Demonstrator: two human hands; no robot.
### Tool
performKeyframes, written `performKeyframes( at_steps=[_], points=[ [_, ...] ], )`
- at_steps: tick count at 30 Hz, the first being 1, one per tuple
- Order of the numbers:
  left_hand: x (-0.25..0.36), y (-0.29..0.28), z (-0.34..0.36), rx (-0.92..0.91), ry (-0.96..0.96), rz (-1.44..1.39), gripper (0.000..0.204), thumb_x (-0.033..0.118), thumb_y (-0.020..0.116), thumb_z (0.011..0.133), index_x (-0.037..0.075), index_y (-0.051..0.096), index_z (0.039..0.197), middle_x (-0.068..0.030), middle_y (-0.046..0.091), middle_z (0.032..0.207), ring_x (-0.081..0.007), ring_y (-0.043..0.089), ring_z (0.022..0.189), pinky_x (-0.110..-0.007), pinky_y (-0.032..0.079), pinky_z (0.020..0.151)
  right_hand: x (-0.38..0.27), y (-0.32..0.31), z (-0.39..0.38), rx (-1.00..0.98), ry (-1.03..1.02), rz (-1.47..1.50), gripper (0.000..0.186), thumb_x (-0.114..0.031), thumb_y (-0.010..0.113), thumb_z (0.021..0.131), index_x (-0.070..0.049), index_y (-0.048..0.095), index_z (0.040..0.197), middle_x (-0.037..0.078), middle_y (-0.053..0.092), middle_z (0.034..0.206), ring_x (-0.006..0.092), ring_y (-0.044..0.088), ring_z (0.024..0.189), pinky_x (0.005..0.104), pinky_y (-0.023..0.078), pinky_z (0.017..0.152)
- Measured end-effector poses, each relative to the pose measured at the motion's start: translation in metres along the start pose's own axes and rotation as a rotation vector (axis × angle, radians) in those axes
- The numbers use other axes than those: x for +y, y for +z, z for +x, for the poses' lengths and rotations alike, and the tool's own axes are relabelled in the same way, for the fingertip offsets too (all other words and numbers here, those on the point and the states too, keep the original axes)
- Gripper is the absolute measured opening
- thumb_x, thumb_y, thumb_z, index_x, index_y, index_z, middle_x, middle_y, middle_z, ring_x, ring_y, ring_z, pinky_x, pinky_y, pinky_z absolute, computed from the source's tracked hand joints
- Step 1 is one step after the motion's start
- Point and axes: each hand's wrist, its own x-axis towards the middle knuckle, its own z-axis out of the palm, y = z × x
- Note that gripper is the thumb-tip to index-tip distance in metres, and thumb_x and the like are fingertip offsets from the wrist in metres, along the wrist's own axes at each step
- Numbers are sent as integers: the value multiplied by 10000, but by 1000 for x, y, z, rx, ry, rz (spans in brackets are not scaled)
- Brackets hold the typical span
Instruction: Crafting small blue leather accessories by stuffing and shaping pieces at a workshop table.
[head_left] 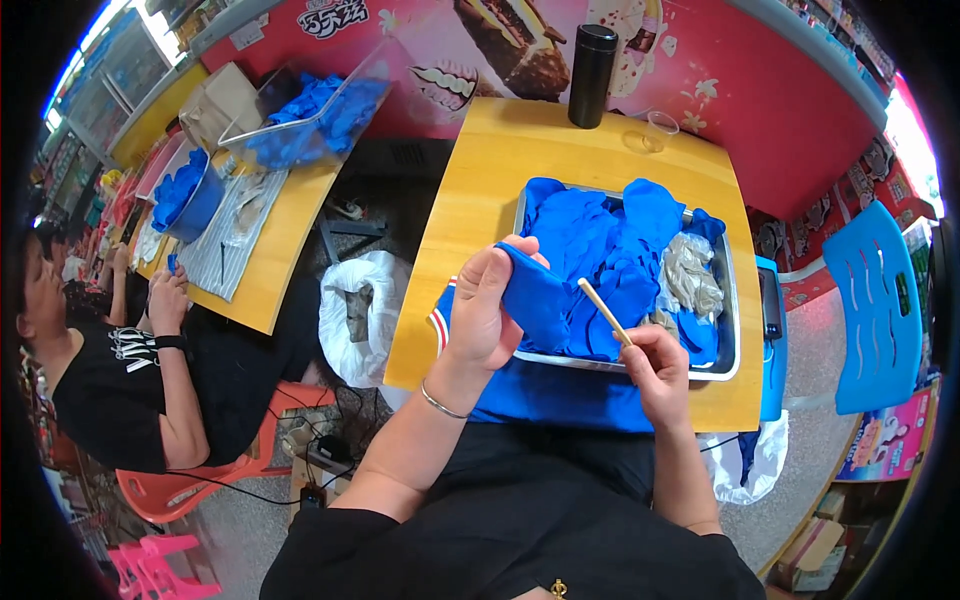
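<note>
My left hand (pixel 486 305) is closed on a flat blue fabric piece (pixel 537 303), thumb on one side and fingers behind it. The thin wooden stick (pixel 603 311) is pinched in my right hand (pixel 660 375), its tip pointing up and left toward the fabric; a small gap appears to separate them. Below and beyond both hands lies a metal tray (pixel 737 335) heaped with blue fabric pieces (pixel 625 245). Crumpled greyish plastic (pixel 692 275) sits at the tray's right side. More blue cloth (pixel 560 397) covers the table's near edge at my lap.
A black thermos (pixel 593 78) and a clear cup (pixel 660 132) stand at the table's back. White-lined bins (pixel 345 350) flank the table. At left, a co-worker (pixel 125 380) sits by another table holding a blue bucket (pixel 195 205) and clear bin (pixel 365 95). A blue chair (pixel 875 310) stands right.
</note>
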Motion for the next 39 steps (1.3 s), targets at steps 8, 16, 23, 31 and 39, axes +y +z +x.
performKeyframes(
  at_steps=[8,16,23,31,39],
  points=[
    [4,3,-1,46,-15,86,232,226,516,919,31,631,972,-54,563,840,-143,527,792,-231,445,691,-9,-1,5,49,-317,-581,149,33,623,748,-4,659,888,83,607,731,136,558,617,238,403,531],
    [-9,12,-2,-139,84,549,110,20,702,755,7,668,858,-17,538,774,-74,510,722,-194,419,666,-7,8,5,31,-289,-600,159,31,637,740,3,656,896,112,626,761,209,592,658,282,450,588],
    [-11,17,-12,-97,-47,449,142,103,692,789,-14,658,862,-99,662,861,-126,615,785,-226,478,742,4,7,-3,-8,22,-136,127,-63,595,828,2,638,928,52,618,776,95,545,675,225,412,583],
    [-8,10,-13,-107,-8,448,338,287,519,918,-24,636,981,-130,649,1007,-127,617,841,-259,488,782,5,9,-3,0,73,26,113,-48,578,840,11,622,926,30,612,832,74,534,714,198,410,611],
    [2,20,-4,-190,-319,388,398,253,331,970,-43,579,1063,-152,598,1080,-192,570,983,-320,428,912,-5,11,3,65,-361,-630,128,45,637,748,-8,629,863,106,619,746,200,615,661,269,465,566]
  ],
)
